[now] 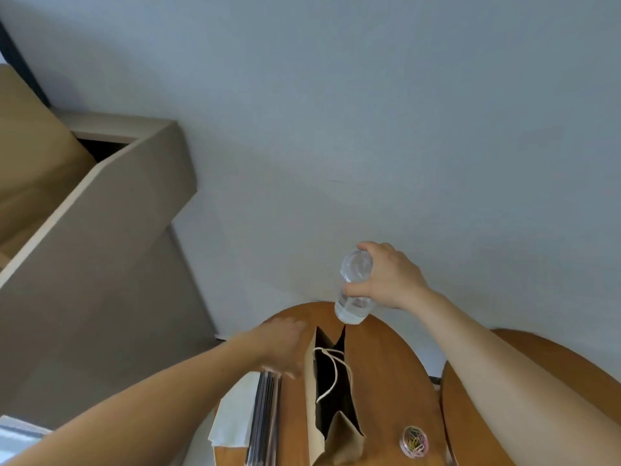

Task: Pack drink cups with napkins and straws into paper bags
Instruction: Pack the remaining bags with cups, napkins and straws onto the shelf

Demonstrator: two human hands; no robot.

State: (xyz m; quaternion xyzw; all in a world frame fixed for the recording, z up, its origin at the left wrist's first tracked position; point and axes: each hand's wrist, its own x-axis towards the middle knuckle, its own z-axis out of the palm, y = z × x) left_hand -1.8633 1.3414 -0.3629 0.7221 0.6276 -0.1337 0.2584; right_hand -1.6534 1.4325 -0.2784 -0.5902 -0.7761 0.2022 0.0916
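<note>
Cannot see into the paper bag: too dark inside to tell any contents. Cut off by the frame's bottom: the bag's near end, the dark stack along the table's left edge, and the white napkins beside it. Cannot tell whether that stack is straws. Blurred against the bag's left wall: the left hand's fingertips, contact unclear. Hidden under the right hand's fingers: the middle of the clear cup. Too small to sort: the coloured clips in the round tub.
</note>
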